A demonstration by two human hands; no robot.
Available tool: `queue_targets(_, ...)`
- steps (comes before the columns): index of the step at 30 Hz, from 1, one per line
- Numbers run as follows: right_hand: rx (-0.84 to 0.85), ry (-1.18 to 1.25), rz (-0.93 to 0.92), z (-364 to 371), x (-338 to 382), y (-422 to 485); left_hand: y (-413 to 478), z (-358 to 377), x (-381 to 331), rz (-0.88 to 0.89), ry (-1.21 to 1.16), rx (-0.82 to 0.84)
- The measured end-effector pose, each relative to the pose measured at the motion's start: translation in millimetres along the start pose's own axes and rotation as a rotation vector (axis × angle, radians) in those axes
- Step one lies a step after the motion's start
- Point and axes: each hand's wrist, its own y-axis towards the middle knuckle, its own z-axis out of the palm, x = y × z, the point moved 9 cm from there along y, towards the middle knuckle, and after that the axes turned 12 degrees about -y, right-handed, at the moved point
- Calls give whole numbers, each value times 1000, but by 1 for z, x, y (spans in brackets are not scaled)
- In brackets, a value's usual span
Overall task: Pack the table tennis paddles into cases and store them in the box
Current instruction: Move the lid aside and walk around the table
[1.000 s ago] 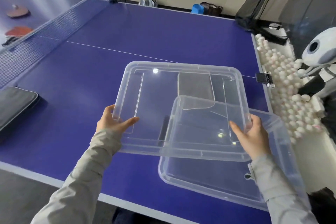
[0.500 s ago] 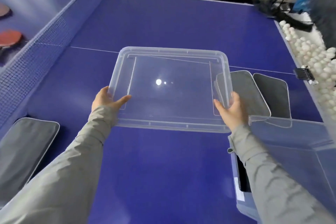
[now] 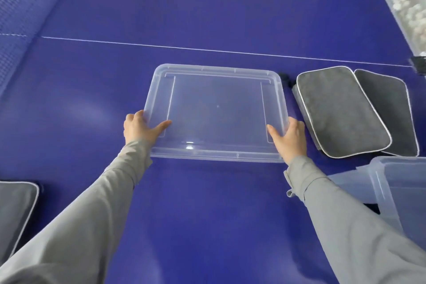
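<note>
Nearest, two grey sleeves reach forward over the blue worktop (image 3: 207, 214). Behind and well to the left of the left hand (image 3: 140, 129), a grey paddle case (image 3: 13, 210) with pale piping lies at the frame edge. Behind and to the right of the right hand (image 3: 290, 138) stands the clear plastic box (image 3: 380, 191), cut off by the frame, with nothing visible inside the part that shows.

Each hand grips one short side of the clear lid (image 3: 216, 110) near its closest corner: thumb laid on top, the other fingers wrapped round the rim. The lid is level and spans the gap between the hands. I cannot tell whether it rests on the worktop or is just above it.

Just right of the right hand lie two more grey cases. The nearer case (image 3: 341, 110) overlaps the farther case (image 3: 387, 108); both are flat and neither touches the lid.

Beyond the lid a white line (image 3: 207, 49) crosses the worktop. Far ahead of the left hand is the net (image 3: 13, 7), and far ahead of the right hand sit white balls (image 3: 410, 7).
</note>
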Motion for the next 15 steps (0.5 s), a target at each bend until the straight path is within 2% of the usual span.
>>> queue_targets(12,-130,-129,-42,20,-5,9,12,16,13,119,14,-98)
queue_targets(15,-115,-146,-62,20,-4,10,12,15,12,122,0,-82)
